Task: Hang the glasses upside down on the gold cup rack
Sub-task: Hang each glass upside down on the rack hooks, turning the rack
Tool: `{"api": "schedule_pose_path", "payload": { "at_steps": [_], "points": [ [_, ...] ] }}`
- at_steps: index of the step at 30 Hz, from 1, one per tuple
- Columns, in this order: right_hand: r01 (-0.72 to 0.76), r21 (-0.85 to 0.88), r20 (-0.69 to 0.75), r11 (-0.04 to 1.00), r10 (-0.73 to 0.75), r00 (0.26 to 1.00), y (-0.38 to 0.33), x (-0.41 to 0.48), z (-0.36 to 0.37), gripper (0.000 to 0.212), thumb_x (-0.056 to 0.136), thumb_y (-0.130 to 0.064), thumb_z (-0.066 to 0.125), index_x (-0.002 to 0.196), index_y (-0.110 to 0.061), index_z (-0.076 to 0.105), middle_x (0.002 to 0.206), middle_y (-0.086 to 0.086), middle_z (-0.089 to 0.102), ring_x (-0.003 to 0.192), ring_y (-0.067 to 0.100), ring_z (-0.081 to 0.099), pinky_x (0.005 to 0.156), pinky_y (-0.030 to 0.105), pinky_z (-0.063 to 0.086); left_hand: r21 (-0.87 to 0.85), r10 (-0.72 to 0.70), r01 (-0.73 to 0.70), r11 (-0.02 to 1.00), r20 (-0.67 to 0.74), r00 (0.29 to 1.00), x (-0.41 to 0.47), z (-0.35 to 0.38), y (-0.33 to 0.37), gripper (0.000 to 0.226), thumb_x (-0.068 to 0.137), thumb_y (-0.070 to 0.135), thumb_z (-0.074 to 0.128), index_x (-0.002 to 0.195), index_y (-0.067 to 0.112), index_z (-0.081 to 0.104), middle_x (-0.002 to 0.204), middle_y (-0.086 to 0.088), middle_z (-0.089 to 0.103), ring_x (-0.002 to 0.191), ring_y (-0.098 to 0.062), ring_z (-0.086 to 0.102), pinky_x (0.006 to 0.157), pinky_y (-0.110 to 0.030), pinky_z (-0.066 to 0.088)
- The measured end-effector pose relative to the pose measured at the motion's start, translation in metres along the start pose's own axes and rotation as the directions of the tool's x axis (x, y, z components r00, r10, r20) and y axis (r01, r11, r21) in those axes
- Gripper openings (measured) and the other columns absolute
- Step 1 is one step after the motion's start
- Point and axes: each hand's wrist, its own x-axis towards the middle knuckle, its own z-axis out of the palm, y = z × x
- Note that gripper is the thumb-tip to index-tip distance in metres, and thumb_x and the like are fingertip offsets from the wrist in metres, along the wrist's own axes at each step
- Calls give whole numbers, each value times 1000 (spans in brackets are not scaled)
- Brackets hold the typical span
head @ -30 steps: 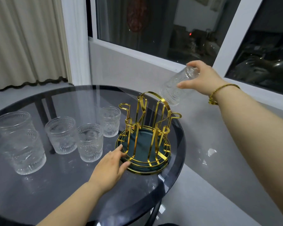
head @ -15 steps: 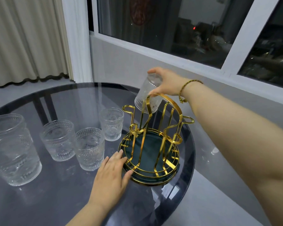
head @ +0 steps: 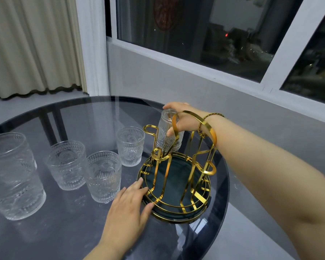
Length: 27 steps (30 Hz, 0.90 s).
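Now that the right hand (head: 182, 120) has lowered its grasped, inverted glass (head: 167, 135) onto the gold rack (head: 176, 177) peg at eleven o'clock, left hand (head: 129, 205) flat, steadying the base, four glasses remain on the worktop (head: 54, 231)

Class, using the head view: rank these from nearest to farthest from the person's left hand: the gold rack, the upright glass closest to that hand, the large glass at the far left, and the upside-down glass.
1. Gold rack: the left hand touches its base rim.
2. Closest upright glass: just left of the hand.
3. Upside-down glass: held by the right hand, over the rack's far side.
4. Large glass: far left.
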Motion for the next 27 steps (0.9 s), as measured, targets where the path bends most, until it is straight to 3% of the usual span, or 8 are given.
{"api": "schedule_pose_path", "payload": {
  "at_steps": [6, 12, 16, 21, 23, 25, 27],
  "points": [
    [10, -2, 18, 1000, -10, 1000, 0, 1, 0, 81, 67, -24, 73, 133, -18, 26, 140, 14, 33, 128, 30, 28, 98, 38, 34, -78, -42, 44, 996, 30, 999, 0, 2, -2, 37, 74, 23, 71, 107, 11, 61, 127, -8, 58, 113, -23, 57, 100, -45, 39],
    [-1, 15, -8, 1000, 1, 1000, -1, -2, -7, 80, 69, -29, 71, 134, -17, 25, 142, 13, 32, 129, 30, 29, 102, 40, 33, -17, 18, -18, 1000, 3, 1000, 0, -1, -1, 41, 60, 19, 83, 96, 10, 65, 112, -12, 68, 96, -27, 67, 79, -52, 53],
    [-62, 139, -122, 988, 80, 989, -4, -19, -24, 63, 76, -18, 64, 130, -16, 32, 139, 12, 37, 126, 30, 36, 95, 36, 37, -127, -13, 14, 992, 8, 1000, -3, -1, -1, 40, 82, 28, 62, 119, 15, 52, 139, -6, 45, 127, -21, 43, 107, -37, 33],
    [-24, 240, -432, 971, 129, 893, -15, -68, -44, 36, 82, -17, 56, 116, -13, 47, 116, 4, 50, 107, 17, 45, 84, 26, 37, -93, 8, -1, 996, 71, 997, -13, -14, -2, 45, 89, 33, 50, 130, 22, 38, 147, 1, 31, 136, -13, 27, 112, -30, 22],
    [40, 257, -574, 966, 119, 810, -28, -90, -45, 25, 83, -14, 53, 108, -12, 53, 104, 0, 52, 100, 14, 47, 82, 22, 40, -54, 33, -28, 998, 94, 995, -24, -26, -4, 41, 81, 25, 65, 120, 18, 53, 137, -5, 48, 127, -20, 43, 104, -34, 38],
    [129, 259, -679, 957, 85, 729, -46, -112, -39, 18, 83, -13, 53, 101, -14, 56, 97, -2, 55, 92, 12, 50, 74, 15, 41, 12, 65, -66, 998, 65, 996, -39, -39, -8, 41, 58, 18, 84, 96, 16, 68, 109, -8, 69, 100, -25, 66, 73, -41, 57],
    [238, 281, -721, 930, 41, 692, -70, -134, -26, 13, 82, -12, 54, 93, -19, 57, 87, -8, 57, 84, 8, 54, 68, 10, 45, 63, 77, -78, 995, 30, 997, -53, -55, -15, 40, 47, 19, 89, 84, 17, 71, 94, -5, 75, 85, -23, 71, 56, -40, 58]
  ]
}}
